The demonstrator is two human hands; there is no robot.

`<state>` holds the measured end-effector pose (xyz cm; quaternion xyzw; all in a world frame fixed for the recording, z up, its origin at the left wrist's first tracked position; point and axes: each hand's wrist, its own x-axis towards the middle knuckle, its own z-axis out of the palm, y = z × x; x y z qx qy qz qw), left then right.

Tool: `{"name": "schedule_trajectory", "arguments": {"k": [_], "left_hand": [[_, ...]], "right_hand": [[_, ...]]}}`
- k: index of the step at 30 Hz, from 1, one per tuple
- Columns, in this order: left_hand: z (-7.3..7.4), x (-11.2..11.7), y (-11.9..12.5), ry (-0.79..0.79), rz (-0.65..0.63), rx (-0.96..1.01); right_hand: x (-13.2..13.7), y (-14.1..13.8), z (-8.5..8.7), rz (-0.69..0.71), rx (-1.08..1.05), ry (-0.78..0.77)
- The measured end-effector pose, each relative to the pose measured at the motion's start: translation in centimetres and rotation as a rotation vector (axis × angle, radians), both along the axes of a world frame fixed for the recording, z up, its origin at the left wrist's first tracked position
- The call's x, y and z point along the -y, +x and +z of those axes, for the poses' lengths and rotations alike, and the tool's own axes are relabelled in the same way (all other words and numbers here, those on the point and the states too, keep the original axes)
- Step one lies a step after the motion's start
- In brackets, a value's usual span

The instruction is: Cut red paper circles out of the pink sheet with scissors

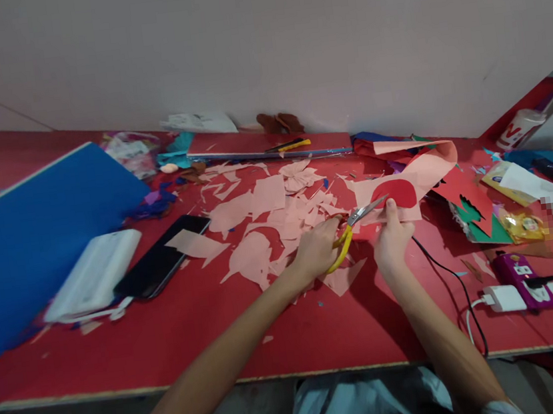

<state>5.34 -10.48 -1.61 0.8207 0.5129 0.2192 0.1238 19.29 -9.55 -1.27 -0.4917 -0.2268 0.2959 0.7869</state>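
Fingers (322,245) closed: L (316,250) scissors (344,245); R (390,239) paper (431,171)

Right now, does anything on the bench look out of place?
Pink paper offcuts are strewn across the red tabletop, one touching a black smartphone. A loose black cable also runs close beside the right hand, so it looks cluttered.

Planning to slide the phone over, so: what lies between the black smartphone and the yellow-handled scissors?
In the head view, loose pink paper scraps lie between the black smartphone and the yellow-handled scissors.
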Motion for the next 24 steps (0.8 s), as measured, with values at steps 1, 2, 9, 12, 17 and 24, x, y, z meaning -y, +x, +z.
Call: {"name": "schedule_trajectory", "arguments": {"k": [1, 2, 9, 12, 17, 24], "left_hand": [[-0.1, 0.0, 0.1, 0.000, 0.007, -0.007], [-0.2, 0.1, 0.2, -0.003, 0.015, -0.016], [-0.7, 0.3, 0.8, 0.005, 0.043, -0.036], [-0.7, 0.4, 1.0, -0.004, 0.048, -0.041], [-0.2, 0.6, 1.4, -0.054, 0.069, -0.053], [0.3, 0.9, 1.4, -0.084, 0.069, -0.043]], "right_hand": [[0.0, 0.0, 0.0, 0.001, -0.021, -0.001], [0.0, -0.1, 0.1, 0.004, -0.044, -0.002], [0.4, -0.3, 0.4, 0.049, -0.159, -0.012], [0.4, -0.2, 0.3, 0.058, -0.167, 0.011], [0.1, -0.1, -0.1, 0.050, -0.214, -0.002], [0.0, -0.2, -0.5, 0.024, -0.082, -0.003]]}}
